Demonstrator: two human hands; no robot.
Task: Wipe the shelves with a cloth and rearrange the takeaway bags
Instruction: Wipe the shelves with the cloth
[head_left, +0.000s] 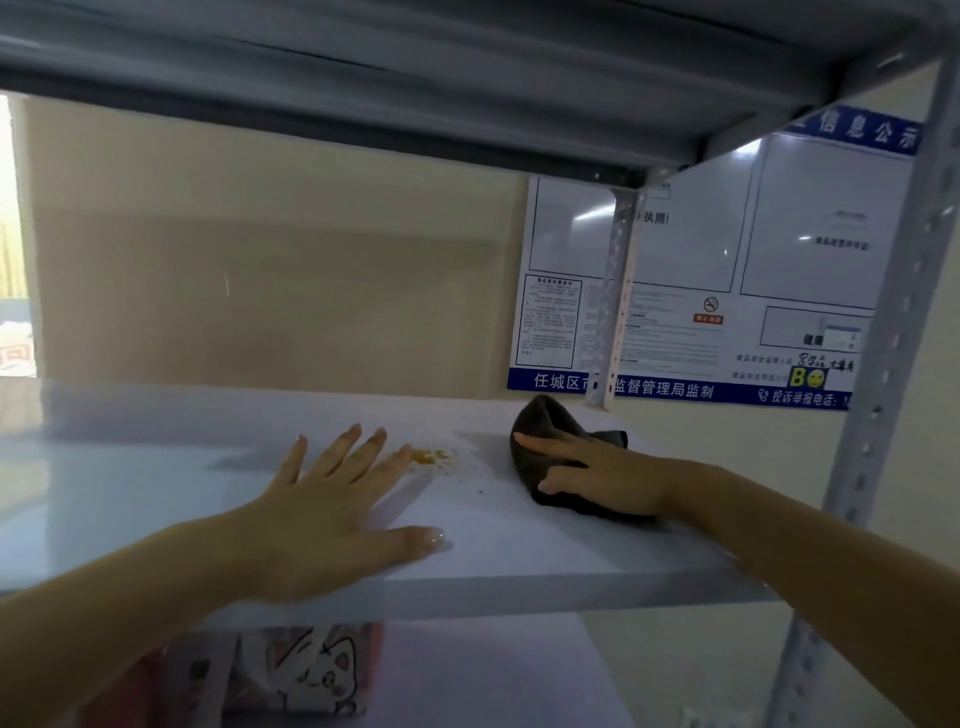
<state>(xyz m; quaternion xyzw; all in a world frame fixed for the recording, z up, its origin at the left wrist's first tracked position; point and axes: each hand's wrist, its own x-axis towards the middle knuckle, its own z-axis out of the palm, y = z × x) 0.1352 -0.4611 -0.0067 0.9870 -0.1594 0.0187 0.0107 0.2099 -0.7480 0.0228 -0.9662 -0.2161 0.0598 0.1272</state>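
At the far left we see a bright gap (13, 249) beside the beige wall (260, 270), too washed out to read. In front of it our left hand (332, 499) lies flat on the pale grey shelf (130, 499), fingers straight and spread, thumb stretched out to the right near the front edge; it holds nothing. Just beyond the tip of its index finger sits a small orange-yellow stain (431, 456), with fine dark specks scattered to its right.

Further right, our right hand (597, 475) presses down on a dark cloth (545, 447). The index finger lies straight across the top of the cloth while the other fingers curl round its near edge, gripping it. The cloth is bunched, resting on the shelf to the right of the stain and apart from it, close to the shelf's far right corner.

Below the shelf, at the lower left, a takeaway bag (311, 670) printed with a cartoon cat stands on the lower level, partly hidden by our left forearm.

Behind the right side hangs a white and blue notice board (727, 291) with Chinese text, crossed by the rack's perforated metal uprights (613, 291). Overhead runs the grey underside of the upper shelf (415, 83).
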